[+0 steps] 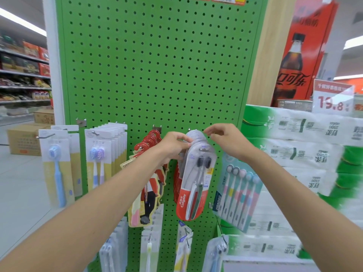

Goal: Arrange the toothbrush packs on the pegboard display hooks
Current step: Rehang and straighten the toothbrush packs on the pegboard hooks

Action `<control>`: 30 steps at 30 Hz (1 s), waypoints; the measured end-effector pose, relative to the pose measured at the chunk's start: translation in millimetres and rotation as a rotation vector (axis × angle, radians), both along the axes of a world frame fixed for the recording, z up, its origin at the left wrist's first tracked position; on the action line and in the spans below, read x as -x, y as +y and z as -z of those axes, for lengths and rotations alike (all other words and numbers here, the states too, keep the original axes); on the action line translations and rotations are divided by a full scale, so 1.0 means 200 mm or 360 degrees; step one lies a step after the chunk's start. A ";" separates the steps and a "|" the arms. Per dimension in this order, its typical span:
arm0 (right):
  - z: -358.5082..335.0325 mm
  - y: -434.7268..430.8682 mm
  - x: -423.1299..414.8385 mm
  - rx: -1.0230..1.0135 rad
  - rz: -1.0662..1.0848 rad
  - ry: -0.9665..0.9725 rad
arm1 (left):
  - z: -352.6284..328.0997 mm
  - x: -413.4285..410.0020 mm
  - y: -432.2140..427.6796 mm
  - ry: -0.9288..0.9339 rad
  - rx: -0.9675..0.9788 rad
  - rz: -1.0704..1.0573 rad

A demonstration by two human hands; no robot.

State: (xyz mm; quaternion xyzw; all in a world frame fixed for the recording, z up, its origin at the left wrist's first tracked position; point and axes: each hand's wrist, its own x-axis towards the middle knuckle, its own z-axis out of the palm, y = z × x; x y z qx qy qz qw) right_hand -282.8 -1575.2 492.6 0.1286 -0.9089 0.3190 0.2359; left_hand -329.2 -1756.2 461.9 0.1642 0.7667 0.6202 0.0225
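Forearms nearest, entering from 7 and 5 o'clock. Left hand [174, 146] gripped the tops of the Colgate packs [193, 185], hung centre on the pegboard [157, 65]. Right hand [225, 141]: fingers curled at the top edge, hold unclear. Step, judged: seating packs on the hook [200, 149]; next, pushing them back. Boxes [23, 140], 9 o'clock: contents unseen.

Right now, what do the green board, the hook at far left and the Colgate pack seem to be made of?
Green board: probably painted sheet metal, matte, with even punched holes; coated hardboard is possible. Hook: likely bare steel wire, by its thin grey shine. Colgate pack: printed card under clear glossy plastic; the brushes show through.
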 end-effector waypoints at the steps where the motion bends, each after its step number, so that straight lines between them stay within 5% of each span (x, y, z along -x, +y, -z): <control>1: -0.01 0.00 -0.02 0.0013 -0.0013 0.0047 | 0.00 0.00 0.00 0.0008 0.0001 -0.0009; 9: 0.02 0.00 -0.09 -0.0143 -0.0141 -0.0045 | 0.01 0.08 -0.03 0.0270 0.0116 -0.0264; 20: 0.05 0.02 -0.03 -0.0162 -0.0147 -0.0064 | -0.05 0.17 0.01 0.0404 0.0511 -0.0135; 30: 0.05 0.01 0.02 -0.0217 -0.0090 0.0002 | -0.07 0.20 -0.01 0.0322 0.0401 -0.0184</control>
